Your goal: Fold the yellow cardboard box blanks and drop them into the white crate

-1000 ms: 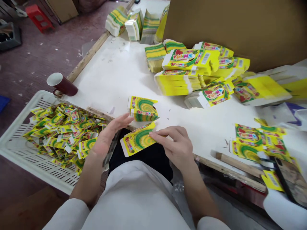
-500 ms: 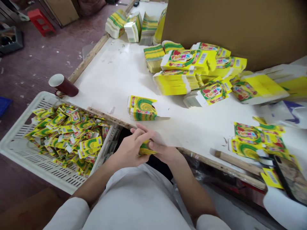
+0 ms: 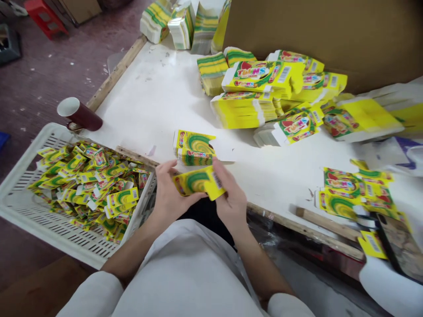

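A small yellow and green printed carton (image 3: 198, 182) sits between both my hands, just in front of the table's near edge. My left hand (image 3: 170, 193) grips its left end, fingers curled under it. Its right end with the barcode flap is pinched by my right hand (image 3: 229, 198). Right behind it on the white table (image 3: 158, 101) lies a short stack of flat cartons (image 3: 194, 147) of the same print.
A white slotted basket (image 3: 49, 220) heaped with folded cartons stands at my left. A maroon cup (image 3: 79, 115) lies at the table corner. Big stacks of flat cartons (image 3: 264, 97) and a cardboard sheet (image 3: 313, 35) fill the back; loose cartons (image 3: 357, 193) lie at right.
One second ago my hands held a flat carton apart; they then pressed together over it, and now they hold it up, opened out into a box shape.
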{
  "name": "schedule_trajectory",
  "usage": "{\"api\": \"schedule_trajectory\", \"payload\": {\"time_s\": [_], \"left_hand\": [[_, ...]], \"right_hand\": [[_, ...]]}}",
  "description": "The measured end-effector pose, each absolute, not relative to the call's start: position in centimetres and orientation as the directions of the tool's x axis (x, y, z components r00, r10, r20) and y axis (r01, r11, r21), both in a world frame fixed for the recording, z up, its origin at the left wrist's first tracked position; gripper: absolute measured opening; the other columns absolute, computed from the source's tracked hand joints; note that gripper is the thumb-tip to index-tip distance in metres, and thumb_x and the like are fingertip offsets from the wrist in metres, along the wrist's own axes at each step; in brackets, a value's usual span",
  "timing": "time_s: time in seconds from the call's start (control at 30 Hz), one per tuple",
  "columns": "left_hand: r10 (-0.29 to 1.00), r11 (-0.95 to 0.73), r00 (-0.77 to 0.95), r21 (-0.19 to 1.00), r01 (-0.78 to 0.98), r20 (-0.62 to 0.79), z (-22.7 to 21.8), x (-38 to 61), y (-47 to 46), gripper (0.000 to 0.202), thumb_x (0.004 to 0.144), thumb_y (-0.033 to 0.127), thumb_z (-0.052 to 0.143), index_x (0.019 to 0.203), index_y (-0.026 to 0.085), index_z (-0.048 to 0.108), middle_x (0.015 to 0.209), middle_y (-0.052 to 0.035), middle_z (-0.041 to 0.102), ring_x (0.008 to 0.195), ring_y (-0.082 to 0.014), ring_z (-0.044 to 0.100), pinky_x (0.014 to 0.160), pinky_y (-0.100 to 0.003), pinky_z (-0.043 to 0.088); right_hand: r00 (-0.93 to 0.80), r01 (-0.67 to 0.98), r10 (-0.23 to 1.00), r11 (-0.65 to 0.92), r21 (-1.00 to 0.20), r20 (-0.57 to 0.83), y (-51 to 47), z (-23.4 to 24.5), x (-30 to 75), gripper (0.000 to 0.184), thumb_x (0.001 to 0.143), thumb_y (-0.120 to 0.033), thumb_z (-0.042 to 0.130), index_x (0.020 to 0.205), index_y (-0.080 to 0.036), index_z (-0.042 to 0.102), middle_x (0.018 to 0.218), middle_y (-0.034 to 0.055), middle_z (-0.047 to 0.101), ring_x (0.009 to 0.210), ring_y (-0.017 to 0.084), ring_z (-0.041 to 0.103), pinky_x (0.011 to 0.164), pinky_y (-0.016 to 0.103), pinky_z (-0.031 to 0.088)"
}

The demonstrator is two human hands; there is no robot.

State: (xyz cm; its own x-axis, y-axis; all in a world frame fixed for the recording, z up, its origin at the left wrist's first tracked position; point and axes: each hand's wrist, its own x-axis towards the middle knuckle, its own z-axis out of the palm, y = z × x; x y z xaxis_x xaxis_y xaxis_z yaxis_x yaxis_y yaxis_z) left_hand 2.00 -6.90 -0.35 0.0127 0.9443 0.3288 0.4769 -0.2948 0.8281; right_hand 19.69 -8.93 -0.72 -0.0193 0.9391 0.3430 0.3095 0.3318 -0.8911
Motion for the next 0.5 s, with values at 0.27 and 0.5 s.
{"api": "schedule_trajectory", "payload": {"time_s": [0.27, 0.5], "left_hand": [[0.980, -0.047, -0.196, 0.999, -0.023, 0.042, 1.4, 1.2, -6.9, 0.050, 0.075, 0.025, 0.086, 0.116, 0.024, 0.056, 0.106, -0.0013, 0.061, 0.082, -0.0102, 0.065, 0.071, -0.021, 0.055], [0.974, -0.086, -0.208, 0.996, 0.015, 0.087, 1.3, 1.8, -7.4, 0.048, 0.081, 0.027, 0.081, 0.121, 0.025, 0.056, 0.109, -0.0033, 0.063, 0.102, -0.0154, 0.065, 0.083, -0.025, 0.054]], "right_hand": [[-0.243, 0.410, 0.867, 0.498, -0.764, 0.434, -8.6, -1.5, 20.7, 0.043, 0.102, -0.034, 0.055, 0.144, -0.035, 0.058, 0.172, 0.0062, 0.025, 0.152, 0.031, 0.039, 0.114, 0.051, 0.051], [-0.342, 0.369, 0.879, 0.450, -0.813, 0.331, -8.1, 0.0, 22.6, 0.030, 0.099, -0.044, 0.060, 0.122, -0.031, 0.073, 0.162, 0.0099, 0.045, 0.138, 0.029, 0.058, 0.105, 0.045, 0.058]]}}
